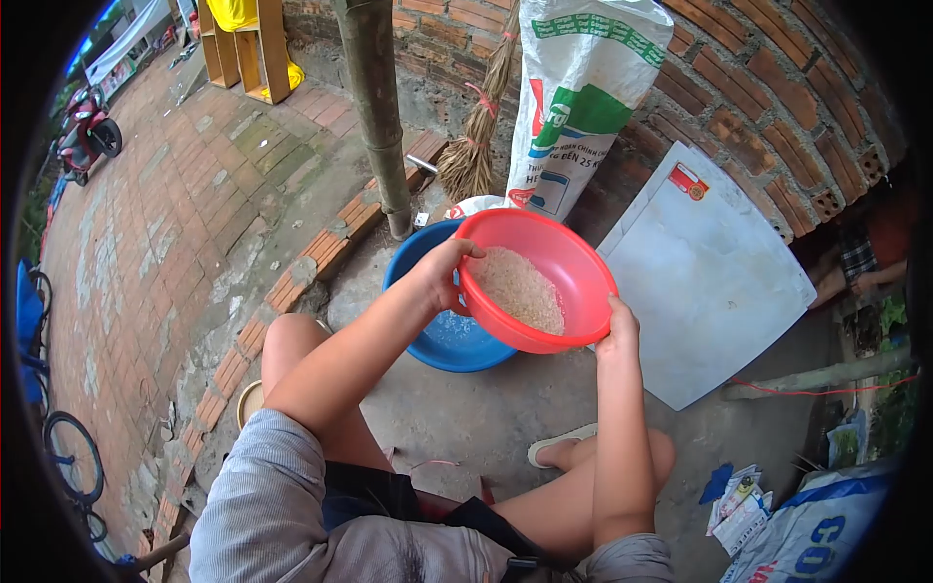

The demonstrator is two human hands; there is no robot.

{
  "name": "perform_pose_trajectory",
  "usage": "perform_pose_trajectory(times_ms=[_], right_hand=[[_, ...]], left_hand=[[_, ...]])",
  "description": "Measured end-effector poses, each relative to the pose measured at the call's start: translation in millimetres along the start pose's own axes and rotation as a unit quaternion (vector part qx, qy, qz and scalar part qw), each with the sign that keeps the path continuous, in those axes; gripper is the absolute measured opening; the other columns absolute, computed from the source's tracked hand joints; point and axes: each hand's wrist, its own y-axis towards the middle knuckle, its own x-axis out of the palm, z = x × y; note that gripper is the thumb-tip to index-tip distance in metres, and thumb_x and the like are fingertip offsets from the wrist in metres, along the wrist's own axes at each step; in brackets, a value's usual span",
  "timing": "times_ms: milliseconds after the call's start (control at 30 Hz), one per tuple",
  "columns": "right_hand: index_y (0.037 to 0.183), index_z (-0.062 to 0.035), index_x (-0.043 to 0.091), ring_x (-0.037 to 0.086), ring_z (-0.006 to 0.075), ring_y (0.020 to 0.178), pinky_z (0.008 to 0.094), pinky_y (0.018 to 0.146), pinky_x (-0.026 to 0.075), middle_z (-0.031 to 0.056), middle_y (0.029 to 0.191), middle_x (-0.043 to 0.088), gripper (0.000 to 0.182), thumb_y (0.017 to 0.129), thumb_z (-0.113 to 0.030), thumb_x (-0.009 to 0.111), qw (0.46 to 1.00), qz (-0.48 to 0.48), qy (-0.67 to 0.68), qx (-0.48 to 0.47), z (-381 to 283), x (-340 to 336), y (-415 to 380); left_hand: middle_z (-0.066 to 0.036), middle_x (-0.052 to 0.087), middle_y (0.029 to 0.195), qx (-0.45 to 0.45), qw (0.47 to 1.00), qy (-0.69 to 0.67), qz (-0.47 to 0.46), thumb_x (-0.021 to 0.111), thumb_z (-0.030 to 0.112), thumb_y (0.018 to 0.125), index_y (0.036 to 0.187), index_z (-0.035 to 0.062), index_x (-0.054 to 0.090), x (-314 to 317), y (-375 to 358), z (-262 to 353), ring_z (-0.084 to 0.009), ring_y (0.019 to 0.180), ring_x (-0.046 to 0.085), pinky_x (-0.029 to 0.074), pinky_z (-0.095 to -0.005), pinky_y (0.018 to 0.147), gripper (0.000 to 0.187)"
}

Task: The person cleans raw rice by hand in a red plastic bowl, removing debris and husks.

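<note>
A pinkish-red plastic basin [583, 267] is held up in front of me, tilted a little. Pale grains that look like rice [520, 290] lie to one side of its bottom. My left hand [445, 275] grips the left rim, thumb over the edge. On the lower right rim, my right hand [619, 328] is closed, its fingers partly hidden behind the wall. Below and to the left, a blue basin [462, 358] stands on the ground, partly covered by the red one; whitish bits or bubbles show inside it.
A bamboo post [377, 117], a straw broom [474, 146] and a white printed sack [583, 107] stand behind the basins. A pale board [695, 282] is at the right. Another person's arm [865, 277] shows at the far right. A low brick edging [292, 289] runs along the left.
</note>
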Motion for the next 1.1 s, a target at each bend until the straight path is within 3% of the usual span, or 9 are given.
perform_pose_trajectory(times_ms=[133, 200, 267, 300, 400, 533, 767, 967, 1100], right_hand=[[0.111, 0.0036, 0.054, 0.062, 0.0221, 0.094, 0.0355, 0.082, 0.051, 0.0152, 0.109, 0.060, 0.023, 0.092, -0.010, 0.054, 0.992, 0.114, 0.042, 0.022, 4, 16, -14], [0.116, 0.0026, 0.048, 0.059, 0.0192, 0.099, 0.0340, 0.085, 0.050, 0.0130, 0.113, 0.057, 0.028, 0.094, -0.013, 0.052, 0.988, 0.088, -0.003, -0.130, -3, 19, -27], [0.121, -0.0010, 0.043, 0.056, 0.0176, 0.103, 0.0333, 0.088, 0.048, 0.0114, 0.116, 0.054, 0.029, 0.097, -0.016, 0.049, 0.985, 0.056, 0.006, -0.166, -19, 25, -42], [0.122, -0.0023, 0.043, 0.055, 0.0177, 0.104, 0.0333, 0.088, 0.048, 0.0118, 0.117, 0.053, 0.028, 0.097, -0.016, 0.048, 0.975, 0.044, 0.036, -0.213, -22, 28, -46], [0.124, -0.0047, 0.042, 0.055, 0.0186, 0.106, 0.0338, 0.089, 0.048, 0.0124, 0.120, 0.053, 0.028, 0.098, -0.016, 0.046, 0.959, 0.056, 0.063, -0.271, -12, 36, -41], [0.125, -0.0038, 0.042, 0.055, 0.0205, 0.108, 0.0344, 0.089, 0.048, 0.0138, 0.121, 0.052, 0.030, 0.100, -0.018, 0.044, 0.990, 0.102, 0.031, -0.095, 11, 30, -15], [0.132, -0.0043, 0.037, 0.056, 0.0178, 0.101, 0.0324, 0.086, 0.048, 0.0114, 0.118, 0.052, 0.033, 0.101, -0.016, 0.037, 0.945, 0.018, 0.032, -0.326, -20, 39, -53], [0.130, -0.0023, 0.039, 0.056, 0.0168, 0.101, 0.0317, 0.087, 0.048, 0.0119, 0.116, 0.053, 0.032, 0.101, -0.016, 0.037, 0.978, 0.101, -0.004, -0.183, -1, 29, -26], [0.129, -0.0005, 0.040, 0.056, 0.0165, 0.101, 0.0313, 0.088, 0.047, 0.0124, 0.116, 0.054, 0.032, 0.101, -0.018, 0.038, 0.968, 0.066, -0.013, -0.243, -16, 29, -38]], left_hand=[[-0.013, 0.049, 0.131, 0.003, 0.999, -0.048, -0.016, 0.051, 0.018, 0.081, 0.132, 0.0091, 0.043, -10, 8, -9, -0.0304, 0.114, 0.050, 0.032, -0.0550, 0.101, 0.052], [-0.011, 0.049, 0.129, 0.026, 0.993, -0.092, -0.075, 0.051, 0.016, 0.081, 0.134, 0.0113, 0.042, -11, 8, -12, -0.0281, 0.112, 0.051, 0.036, -0.0521, 0.100, 0.054], [-0.008, 0.050, 0.123, 0.314, 0.936, -0.035, -0.152, 0.049, 0.007, 0.081, 0.136, 0.0172, 0.039, 7, -36, -4, -0.0237, 0.111, 0.050, 0.044, -0.0428, 0.092, 0.057], [-0.007, 0.053, 0.114, 0.339, 0.928, -0.034, -0.149, 0.046, 0.005, 0.082, 0.136, 0.0137, 0.039, 12, -46, -3, -0.0171, 0.106, 0.052, 0.047, -0.0332, 0.086, 0.055], [-0.008, 0.053, 0.112, 0.305, 0.941, -0.024, -0.143, 0.048, 0.006, 0.081, 0.133, 0.0141, 0.041, 2, -26, -3, -0.0194, 0.097, 0.056, 0.052, -0.0375, 0.074, 0.052], [-0.008, 0.053, 0.113, 0.178, 0.983, 0.008, -0.039, 0.048, 0.007, 0.080, 0.135, 0.0142, 0.039, -1, -10, -7, -0.0199, 0.096, 0.056, 0.052, -0.0400, 0.076, 0.056], [-0.008, 0.052, 0.112, 0.391, 0.908, 0.006, -0.149, 0.049, 0.007, 0.079, 0.136, 0.0126, 0.037, 2, -31, -7, -0.0186, 0.096, 0.055, 0.050, -0.0364, 0.081, 0.059], [-0.009, 0.049, 0.120, 0.205, 0.977, 0.008, -0.063, 0.046, 0.006, 0.078, 0.139, 0.0125, 0.036, -1, -15, -17, -0.0217, 0.101, 0.055, 0.048, -0.0361, 0.086, 0.062], [-0.009, 0.049, 0.121, 0.299, 0.945, -0.034, -0.128, 0.045, 0.004, 0.077, 0.139, 0.0119, 0.035, 2, -20, -25, -0.0217, 0.105, 0.053, 0.047, -0.0360, 0.088, 0.064]])
